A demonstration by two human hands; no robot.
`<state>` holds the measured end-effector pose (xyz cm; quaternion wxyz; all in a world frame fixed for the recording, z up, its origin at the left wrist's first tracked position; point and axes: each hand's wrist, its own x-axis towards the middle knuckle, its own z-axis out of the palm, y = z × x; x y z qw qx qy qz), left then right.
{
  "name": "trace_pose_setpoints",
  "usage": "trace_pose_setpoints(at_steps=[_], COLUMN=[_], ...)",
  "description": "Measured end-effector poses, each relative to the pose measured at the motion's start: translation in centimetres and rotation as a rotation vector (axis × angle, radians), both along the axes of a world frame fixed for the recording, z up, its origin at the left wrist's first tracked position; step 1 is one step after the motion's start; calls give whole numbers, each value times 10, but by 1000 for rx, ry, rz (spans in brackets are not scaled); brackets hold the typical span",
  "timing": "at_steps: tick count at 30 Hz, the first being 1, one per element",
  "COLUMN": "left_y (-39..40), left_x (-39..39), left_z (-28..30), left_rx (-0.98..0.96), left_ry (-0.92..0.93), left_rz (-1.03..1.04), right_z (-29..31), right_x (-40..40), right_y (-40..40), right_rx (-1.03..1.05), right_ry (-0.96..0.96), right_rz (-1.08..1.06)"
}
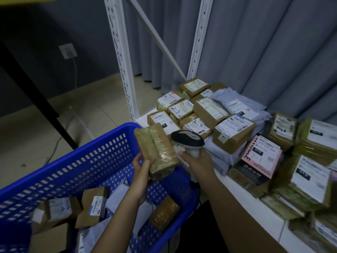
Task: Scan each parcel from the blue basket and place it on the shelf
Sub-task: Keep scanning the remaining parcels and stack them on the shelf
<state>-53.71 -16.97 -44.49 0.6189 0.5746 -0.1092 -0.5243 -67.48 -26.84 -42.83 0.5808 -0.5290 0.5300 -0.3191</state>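
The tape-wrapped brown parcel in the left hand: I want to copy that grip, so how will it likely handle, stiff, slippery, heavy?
The tape-wrapped parcel probably stays stiff: the left hand holds only its lower end, yet it stands without sagging. Its glossy tape wrap may be somewhat slippery. One hand carrying it suggests it is fairly light, though weight cannot be confirmed.

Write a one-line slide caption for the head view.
Left hand holds a taped parcel over the blue basket; right hand grips the scanner.

Parcels (209, 110) crowd the shelf (242, 196), leaving only its bare front edge; above them, between the shelf's posts (120, 57), is open.
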Motion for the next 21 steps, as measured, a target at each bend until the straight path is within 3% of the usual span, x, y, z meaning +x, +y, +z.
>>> trace_pose_setpoints(at_steps=[2,4,11,14,17,21], left_y=[3,4,-2,-2,3,3], left_x=[-2,-3,-2,-2,-2,3], left_z=[5,4,-1,9,14,-1], left_rx=[-115,-146,56,134,138,155], left_ry=[158,178,-175,-266,-186,-34], left_rz=[-63,-123,-30,-153,-318,-265], right_z=[7,13,15,17,17,20], right_x=[-4,-10,-18,-15,-12,-8], right_y=[0,1,0,3,6,8], right_rx=[-4,16,44,15,-8,11], right_ry=[-87,-113,-106,-96,-127,-170], right_rz=[-54,-27,-52,-32,7,52])
